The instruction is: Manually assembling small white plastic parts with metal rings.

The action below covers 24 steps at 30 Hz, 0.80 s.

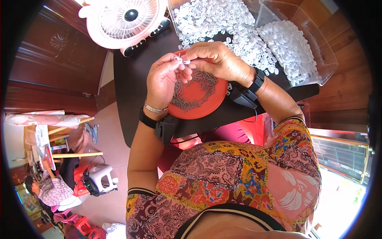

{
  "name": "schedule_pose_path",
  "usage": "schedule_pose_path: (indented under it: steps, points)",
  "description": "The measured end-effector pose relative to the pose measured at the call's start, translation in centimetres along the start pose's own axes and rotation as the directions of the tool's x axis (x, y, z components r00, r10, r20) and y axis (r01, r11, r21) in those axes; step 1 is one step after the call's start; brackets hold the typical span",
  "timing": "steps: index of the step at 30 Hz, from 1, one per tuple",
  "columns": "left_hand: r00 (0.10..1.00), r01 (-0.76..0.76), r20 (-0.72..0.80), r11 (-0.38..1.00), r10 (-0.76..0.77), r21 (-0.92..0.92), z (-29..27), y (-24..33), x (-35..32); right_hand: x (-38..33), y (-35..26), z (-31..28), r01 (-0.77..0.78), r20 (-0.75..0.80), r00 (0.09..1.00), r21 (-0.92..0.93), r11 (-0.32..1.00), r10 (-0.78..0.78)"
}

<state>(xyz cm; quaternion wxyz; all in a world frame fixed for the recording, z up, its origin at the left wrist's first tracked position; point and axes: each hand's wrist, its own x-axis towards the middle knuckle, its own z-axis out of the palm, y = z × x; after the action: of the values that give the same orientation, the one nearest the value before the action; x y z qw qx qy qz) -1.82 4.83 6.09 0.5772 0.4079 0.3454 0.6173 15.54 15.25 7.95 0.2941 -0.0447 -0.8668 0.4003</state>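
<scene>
Both hands meet above the far left rim of a red round plate (215,104), which carries a ring of small grey nails (187,104). My left hand (162,77) is closed, its thumb and fingers pinching a small white plastic clip (178,60). From the right, my right hand (218,59) reaches over with thumb and forefinger pinched at a white piece (186,62) beside it. Whether the two white bits are one part or two, I cannot tell. The fingertips hide any nail between them.
Loose white plastic pieces (250,49) lie heaped on the dark table (131,91), and more fill a clear bin (292,51) at the far right. A white fan (127,24) stands at the far left. Another person (55,191) sits at left near a white stool (102,178).
</scene>
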Motion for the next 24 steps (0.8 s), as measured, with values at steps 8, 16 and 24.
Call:
schedule_pose_path:
  steps: [8,16,24]
  points:
    - [1.0,0.015,-0.001,0.994,-0.015,0.107,0.9,0.0,-0.1,-0.2,1.2,0.6,-0.253,0.017,0.956,0.552,0.795,0.292]
    - [0.993,0.049,-0.113,0.953,-0.016,0.3,0.5,0.2,-0.3,0.1,1.3,0.0,-0.364,0.012,0.898,0.585,0.725,0.441]
    - [0.992,0.098,-0.11,0.92,-0.06,0.379,0.9,-0.2,-0.1,0.1,1.4,0.2,-0.371,-0.013,0.885,0.584,0.722,0.465]
